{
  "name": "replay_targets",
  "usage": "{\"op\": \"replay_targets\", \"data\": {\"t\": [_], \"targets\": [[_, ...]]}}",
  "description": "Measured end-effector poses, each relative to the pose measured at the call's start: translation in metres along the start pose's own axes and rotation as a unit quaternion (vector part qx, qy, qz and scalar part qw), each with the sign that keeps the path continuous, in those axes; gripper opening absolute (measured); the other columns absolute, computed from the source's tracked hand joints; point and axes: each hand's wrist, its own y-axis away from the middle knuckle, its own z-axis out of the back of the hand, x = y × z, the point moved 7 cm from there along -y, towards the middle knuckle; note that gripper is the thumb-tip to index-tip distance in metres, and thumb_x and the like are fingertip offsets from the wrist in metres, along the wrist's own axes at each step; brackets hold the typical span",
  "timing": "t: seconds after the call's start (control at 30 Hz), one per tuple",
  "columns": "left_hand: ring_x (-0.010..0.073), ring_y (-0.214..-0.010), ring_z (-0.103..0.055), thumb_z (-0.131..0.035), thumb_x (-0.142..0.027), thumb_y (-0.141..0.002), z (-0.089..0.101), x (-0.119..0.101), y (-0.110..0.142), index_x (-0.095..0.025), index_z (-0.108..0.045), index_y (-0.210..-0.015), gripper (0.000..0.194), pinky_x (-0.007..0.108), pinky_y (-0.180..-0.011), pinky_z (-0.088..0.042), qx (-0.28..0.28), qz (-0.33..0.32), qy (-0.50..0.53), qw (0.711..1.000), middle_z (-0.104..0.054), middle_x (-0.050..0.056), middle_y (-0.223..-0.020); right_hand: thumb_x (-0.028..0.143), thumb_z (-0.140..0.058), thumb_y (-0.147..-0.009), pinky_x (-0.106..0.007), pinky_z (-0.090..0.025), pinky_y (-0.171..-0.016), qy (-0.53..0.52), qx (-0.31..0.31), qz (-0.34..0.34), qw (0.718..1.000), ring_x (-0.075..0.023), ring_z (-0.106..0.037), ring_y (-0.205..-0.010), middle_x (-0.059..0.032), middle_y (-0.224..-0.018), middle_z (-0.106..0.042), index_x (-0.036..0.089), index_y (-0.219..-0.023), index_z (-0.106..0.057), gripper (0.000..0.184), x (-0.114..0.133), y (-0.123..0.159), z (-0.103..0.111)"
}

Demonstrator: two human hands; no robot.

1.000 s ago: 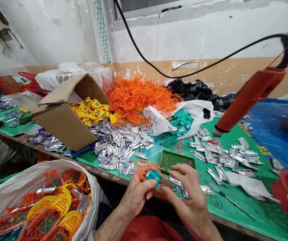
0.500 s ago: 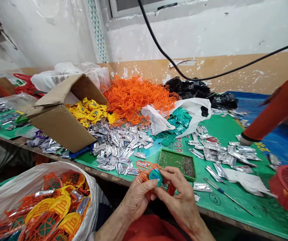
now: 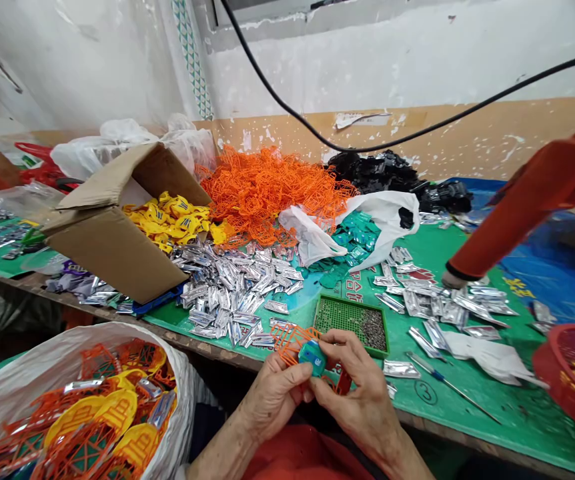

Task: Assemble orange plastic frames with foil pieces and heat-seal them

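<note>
In front of my body, both hands hold one small assembly. It has a teal plastic piece (image 3: 313, 358) with a light marking, set on an orange plastic lattice frame (image 3: 287, 339). My left hand (image 3: 275, 390) is closed on its left side, thumb against the teal piece. My right hand (image 3: 360, 393) pinches the right side with thumb and fingers. A red part (image 3: 343, 381) shows between the right fingers; its link to the frame is partly hidden. Just beyond the hands lies a green tray (image 3: 351, 325) with small metal screws in its right part.
Silver packets (image 3: 232, 290) lie heaped on the green table (image 3: 472, 417). Behind are an orange frame pile (image 3: 272, 193) and a cardboard box (image 3: 112, 247). A red hanging tool (image 3: 522, 207), a screwdriver (image 3: 450, 383) and a red basket (image 3: 542, 373) are right; a white sack (image 3: 187, 380) is left.
The teal piece has tilted so more of its face and edge shows, with both hands still on the assembly. The hanging red tool has swung left over the packets. The view has shifted slightly.
</note>
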Motion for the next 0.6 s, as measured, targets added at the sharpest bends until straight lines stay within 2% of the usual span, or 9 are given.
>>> {"op": "replay_targets", "data": {"t": [0.17,0.3,0.43,0.53,0.6], "targets": [[0.0048,-0.051,-0.045,-0.084,-0.028,-0.061,-0.0018,-0.0006,-0.0013,-0.015,-0.072,-0.085,0.030,0.017,-0.046,-0.034,-0.002,0.001,-0.002,1.000,-0.057,-0.001,-0.069,0.009,-0.062,-0.072,-0.028,-0.057,-0.073,-0.008,-0.014,-0.002,1.000,-0.0183,-0.064,-0.093,-0.0076,-0.101,-0.059,0.021,-0.101,-0.061,0.031,-0.0006,-0.0006,0.0022],[0.0049,-0.048,-0.043,-0.084,-0.032,-0.061,-0.0014,-0.0019,-0.0001,-0.013,-0.070,-0.076,0.029,0.018,-0.044,-0.032,-0.009,-0.004,-0.035,0.999,-0.055,-0.001,-0.063,0.011,-0.065,-0.072,-0.028,-0.056,-0.071,-0.014,-0.032,0.004,0.999,-0.0182,-0.065,-0.091,-0.0072,-0.100,-0.061,0.021,-0.099,-0.063,0.029,0.0001,-0.0005,0.0060],[0.0052,-0.048,-0.040,-0.082,-0.033,-0.061,-0.0012,-0.0014,0.0002,-0.013,-0.068,-0.074,0.028,0.019,-0.044,-0.031,-0.020,-0.002,-0.040,0.999,-0.053,-0.001,-0.063,0.012,-0.066,-0.073,-0.029,-0.056,-0.068,-0.011,-0.038,0.001,0.999,-0.0190,-0.065,-0.089,-0.0075,-0.100,-0.062,0.022,-0.099,-0.064,0.028,-0.0018,0.0031,0.0019],[0.0051,-0.049,-0.038,-0.079,-0.029,-0.063,-0.0013,-0.0008,-0.0010,-0.015,-0.068,-0.077,0.023,0.018,-0.045,-0.029,-0.041,0.004,-0.039,0.998,-0.052,-0.003,-0.063,0.011,-0.065,-0.074,-0.032,-0.057,-0.074,-0.021,-0.042,-0.001,0.999,-0.0195,-0.064,-0.092,-0.0074,-0.102,-0.061,0.023,-0.102,-0.061,0.031,-0.0006,0.0063,-0.0020],[0.0057,-0.049,-0.039,-0.078,-0.027,-0.064,-0.0016,-0.0008,-0.0018,-0.016,-0.068,-0.077,0.020,0.018,-0.046,-0.029,-0.051,0.013,-0.055,0.997,-0.054,-0.003,-0.062,0.011,-0.064,-0.075,-0.033,-0.057,-0.077,-0.024,-0.015,-0.016,0.999,-0.0198,-0.064,-0.096,-0.0073,-0.104,-0.060,0.024,-0.106,-0.061,0.034,-0.0014,0.0082,-0.0024]]}}
